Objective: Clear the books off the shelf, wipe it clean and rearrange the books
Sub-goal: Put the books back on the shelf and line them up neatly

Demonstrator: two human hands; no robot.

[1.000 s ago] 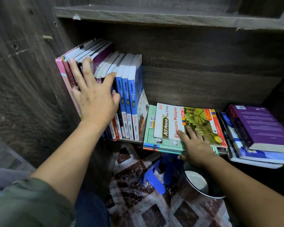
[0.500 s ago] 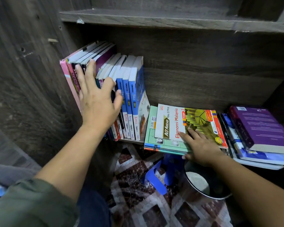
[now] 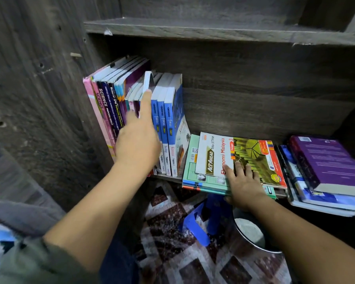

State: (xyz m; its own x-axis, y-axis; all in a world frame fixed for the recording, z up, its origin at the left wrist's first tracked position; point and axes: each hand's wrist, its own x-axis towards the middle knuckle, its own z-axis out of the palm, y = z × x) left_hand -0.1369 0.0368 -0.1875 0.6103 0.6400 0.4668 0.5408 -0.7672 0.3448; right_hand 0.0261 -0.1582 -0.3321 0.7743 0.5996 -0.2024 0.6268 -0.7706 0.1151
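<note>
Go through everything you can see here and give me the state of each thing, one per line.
Upright books: standing, leaning left against the cabinet wall.
Thin book: top tipped forward by a fingertip.
Left hand: index finger hooked on that book.
Right hand: flat on the Ekonomi Malaysia book.
Flat pile: overhangs the shelf edge.
Purple book: lying atop the right pile.

The dark wooden shelf [image 3: 254, 111] carries upright books [image 3: 168, 124] leftward and two flat stacks [image 3: 211, 160] rightward.

hands [image 3: 138, 140]: 2 | flat book stacks [image 3: 234, 160]: 2 | blue Fokus books [image 3: 164, 128]: 3 | bucket [image 3: 252, 232]: 1
</note>
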